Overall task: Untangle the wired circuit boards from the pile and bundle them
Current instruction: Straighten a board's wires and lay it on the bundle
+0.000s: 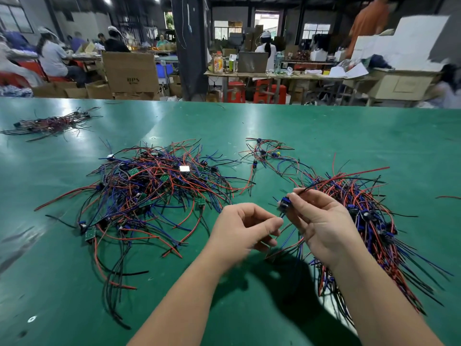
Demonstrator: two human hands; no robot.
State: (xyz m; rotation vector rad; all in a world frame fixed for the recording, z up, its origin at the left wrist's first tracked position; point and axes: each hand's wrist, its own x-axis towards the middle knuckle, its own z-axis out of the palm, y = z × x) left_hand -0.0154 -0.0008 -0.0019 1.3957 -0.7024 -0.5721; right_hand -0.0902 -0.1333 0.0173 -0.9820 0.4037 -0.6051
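Two hands work close together at near centre. The right hand [321, 228] pinches a small blue wired circuit board [284, 204] and its black lead, and the left hand [245, 228] pinches a thin blue lead [281, 216] below it. Just right lies an aligned sheaf of red, blue and black wired boards [369, 221], apparently already sorted. Left, a large tangled pile [154, 191] remains. A small loose cluster [267, 156] and a second sheaf [50, 123] lie farther off on the green table [324, 126]. Judged roughly half done.

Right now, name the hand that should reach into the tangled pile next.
Left. The left hand sits nearer the tangled pile; the right hand grips the wired board beside the bundle.
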